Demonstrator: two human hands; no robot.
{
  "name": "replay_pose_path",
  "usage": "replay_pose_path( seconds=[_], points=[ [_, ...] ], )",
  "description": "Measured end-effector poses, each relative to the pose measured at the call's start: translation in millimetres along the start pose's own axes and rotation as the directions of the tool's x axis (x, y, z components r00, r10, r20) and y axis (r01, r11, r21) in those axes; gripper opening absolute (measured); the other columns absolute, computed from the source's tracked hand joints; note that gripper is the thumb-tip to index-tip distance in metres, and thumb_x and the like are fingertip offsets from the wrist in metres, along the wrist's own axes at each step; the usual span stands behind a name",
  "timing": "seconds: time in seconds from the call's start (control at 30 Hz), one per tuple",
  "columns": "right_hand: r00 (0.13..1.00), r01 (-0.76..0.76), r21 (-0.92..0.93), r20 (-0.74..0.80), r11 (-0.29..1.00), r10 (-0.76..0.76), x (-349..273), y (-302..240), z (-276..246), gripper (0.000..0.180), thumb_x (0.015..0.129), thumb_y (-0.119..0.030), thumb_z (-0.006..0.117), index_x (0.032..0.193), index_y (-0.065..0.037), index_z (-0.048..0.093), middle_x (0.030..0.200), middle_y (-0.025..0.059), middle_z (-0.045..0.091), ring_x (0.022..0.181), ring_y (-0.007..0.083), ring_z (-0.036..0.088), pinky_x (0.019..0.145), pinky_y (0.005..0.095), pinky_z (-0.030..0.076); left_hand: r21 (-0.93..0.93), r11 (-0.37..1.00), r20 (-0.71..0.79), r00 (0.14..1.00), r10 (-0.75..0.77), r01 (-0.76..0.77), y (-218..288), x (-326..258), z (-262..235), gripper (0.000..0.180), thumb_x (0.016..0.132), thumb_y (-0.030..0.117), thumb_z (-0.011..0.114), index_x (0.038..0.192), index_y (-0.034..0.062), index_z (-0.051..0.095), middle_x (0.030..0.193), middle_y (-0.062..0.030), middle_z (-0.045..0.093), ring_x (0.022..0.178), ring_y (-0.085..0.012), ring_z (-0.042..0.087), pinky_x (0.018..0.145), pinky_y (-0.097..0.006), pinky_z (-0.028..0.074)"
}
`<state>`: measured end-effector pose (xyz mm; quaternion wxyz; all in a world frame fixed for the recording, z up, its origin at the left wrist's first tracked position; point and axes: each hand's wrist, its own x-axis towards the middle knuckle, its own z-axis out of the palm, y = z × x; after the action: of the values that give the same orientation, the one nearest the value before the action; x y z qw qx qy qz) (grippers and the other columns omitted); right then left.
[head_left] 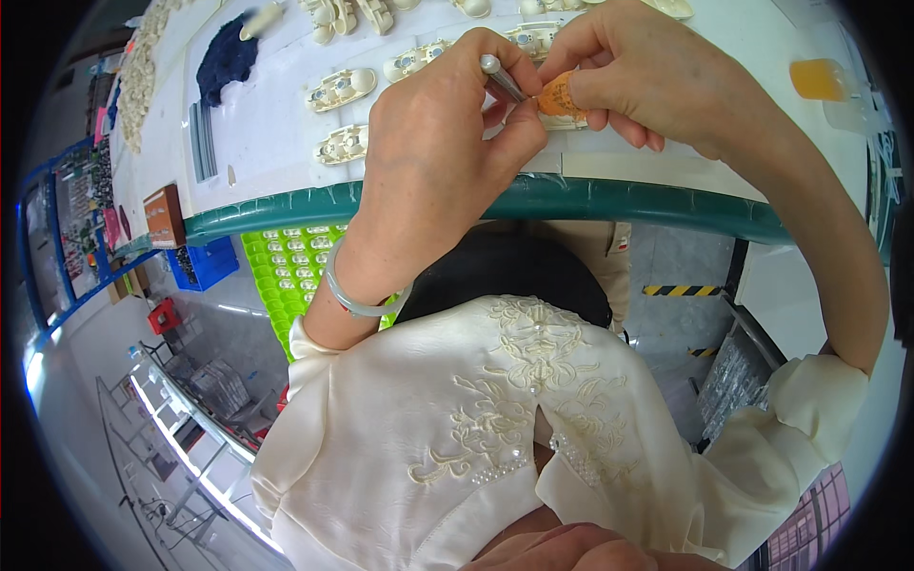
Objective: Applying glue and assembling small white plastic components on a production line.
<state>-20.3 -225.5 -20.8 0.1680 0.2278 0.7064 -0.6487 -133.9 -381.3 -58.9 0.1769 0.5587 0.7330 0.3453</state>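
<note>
My left hand is closed, pinching a slim silver metal rod between thumb and fingers. The rod's lower end points at a small rounded orange piece with dark marks. My right hand grips that orange piece, its thumb lying on top. The two hands nearly meet over the white worktop. Cream-coloured molded parts with silvery round inserts lie around them: one part is left of my left hand, and another part lies nearer the edge. Part of a cream piece shows under the orange one.
A green padded edge borders the worktop. Dark blue cloth lies at the far left, near a brown block. An orange-filled container stands at right. Below the edge is a green tray of small parts, beside a blue bin.
</note>
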Motion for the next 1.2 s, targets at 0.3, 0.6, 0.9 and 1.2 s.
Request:
replay_pose_path(
  seconds=[0.3, 0.6, 0.9, 1.2],
  points=[
    [0.959, -0.282, -0.115, -0.068, 0.953, 0.275, 16.4, -14.2, 10.1, 0.018, 0.082, -0.012, 0.059, 0.086, 0.005, 0.064, 0.06, 0.0037, 0.056, 0.049, 0.0094, 0.052, 0.044, 0.0239, 0.04, -0.353, 0.935, -0.195, 0.979, -0.058, -0.015, -24.3, 2.1, -39.8, 0.02, 0.08, -0.007, 0.064, 0.098, -0.0051, 0.055, 0.091, -0.0121, 0.062, 0.085, -0.0152, 0.063, 0.072, -0.021, 0.049],
    [0.968, -0.171, -0.074, -0.197, 0.982, 0.154, 17.8, 6.8, 14.2, 0.018, 0.075, -0.004, 0.055, 0.089, 0.003, 0.064, 0.054, 0.003, 0.051, 0.033, 0.0031, 0.038, 0.03, 0.0183, 0.028, -0.303, 0.946, 0.034, 0.994, -0.109, 0.114, -28.4, -17.5, -50.8, 0.017, 0.081, 0.0, 0.065, 0.097, -0.0024, 0.058, 0.091, -0.0067, 0.064, 0.086, -0.0124, 0.062, 0.076, -0.022, 0.047],
    [0.954, -0.203, -0.13, -0.249, 0.971, 0.166, 13.5, -1.6, 20.7, 0.014, 0.077, -0.005, 0.059, 0.087, 0.003, 0.064, 0.056, 0.0043, 0.054, 0.037, 0.0053, 0.041, 0.034, 0.0209, 0.03, -0.13, 0.989, 0.113, 0.992, -0.051, 0.065, -41.3, -15.0, -43.5, 0.012, 0.078, 0.004, 0.069, 0.087, -0.0017, 0.064, 0.085, -0.0044, 0.066, 0.076, -0.0105, 0.061, 0.074, -0.025, 0.05],
    [0.96, -0.188, -0.173, -0.241, 0.967, 0.144, 13.4, -1.8, 20.4, 0.015, 0.077, -0.005, 0.058, 0.087, 0.004, 0.063, 0.056, 0.0046, 0.054, 0.036, 0.0056, 0.041, 0.033, 0.0215, 0.031, -0.304, 0.937, 0.14, 0.981, -0.134, 0.171, -49.0, -11.3, -47.6, 0.013, 0.081, 0.005, 0.068, 0.09, -0.0033, 0.063, 0.084, -0.0073, 0.067, 0.08, -0.009, 0.062, 0.073, -0.022, 0.051]
  ],
)
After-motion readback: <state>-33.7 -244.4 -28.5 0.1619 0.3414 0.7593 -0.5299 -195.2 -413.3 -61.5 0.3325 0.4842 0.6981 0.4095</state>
